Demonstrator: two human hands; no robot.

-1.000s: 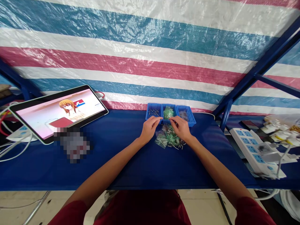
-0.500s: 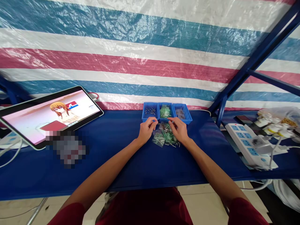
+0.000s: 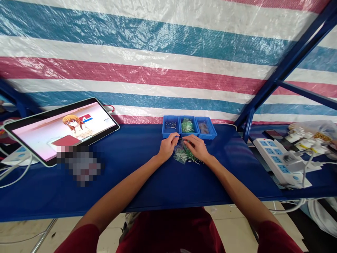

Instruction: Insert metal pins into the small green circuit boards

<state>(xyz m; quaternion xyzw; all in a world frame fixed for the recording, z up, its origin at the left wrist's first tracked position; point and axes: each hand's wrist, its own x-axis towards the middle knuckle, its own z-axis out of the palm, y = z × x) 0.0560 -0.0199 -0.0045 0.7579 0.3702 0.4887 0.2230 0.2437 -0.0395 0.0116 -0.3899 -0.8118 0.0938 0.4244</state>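
My left hand (image 3: 168,147) is closed in a pinch on one end of a thin, light-coloured pin (image 3: 180,140). Close by, my right hand (image 3: 197,147) pinches towards the pin's other end; its fingertips are partly hidden. Beneath both hands lies a loose pile of small clear and green plastic bits mixed with metal pins (image 3: 186,155). Just beyond the fingers stand three blue bins in a row. The left bin (image 3: 166,135) holds metal pins, the middle bin (image 3: 195,123) green pieces, and the right bin (image 3: 212,133) small clear pieces.
A tablet (image 3: 65,130) showing a cartoon leans at the left, with a blurred object (image 3: 83,165) before it. On the right lie a white power strip (image 3: 276,160) and small white bottles (image 3: 306,142). A blue metal frame (image 3: 263,86) and striped sheeting (image 3: 158,73) stand behind the blue table (image 3: 131,182).
My two hands have come closer together over the pile, the right one moving left, and the thin pin now spans between the fingertips. The view has shifted slightly.
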